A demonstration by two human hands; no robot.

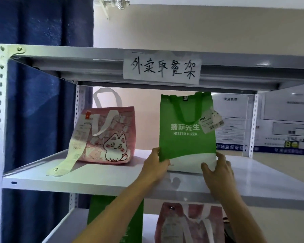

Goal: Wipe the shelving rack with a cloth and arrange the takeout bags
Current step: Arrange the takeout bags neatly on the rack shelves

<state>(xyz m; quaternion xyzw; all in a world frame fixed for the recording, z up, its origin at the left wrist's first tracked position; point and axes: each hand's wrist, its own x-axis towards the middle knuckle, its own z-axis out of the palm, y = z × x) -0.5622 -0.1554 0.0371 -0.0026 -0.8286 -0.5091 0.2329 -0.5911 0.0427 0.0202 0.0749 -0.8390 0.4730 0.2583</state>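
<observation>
A green "Mister Pizza" takeout bag [186, 137] stands upright on the middle shelf [98, 174] of a white metal rack. My left hand [156, 165] grips its lower left corner and my right hand [218, 171] grips its lower right corner. A paper receipt tag hangs from its right side. To its left, apart from it, a pink cat-print bag [111, 135] stands on the same shelf with a long receipt strip hanging over the shelf edge. No cloth is in view.
The shelf below holds another green bag [116, 223] and another pink bag [189, 225]. A handwritten paper sign [162, 68] is taped to the top shelf's front. A blue curtain [39, 85] hangs at the left; posters cover the wall at the right.
</observation>
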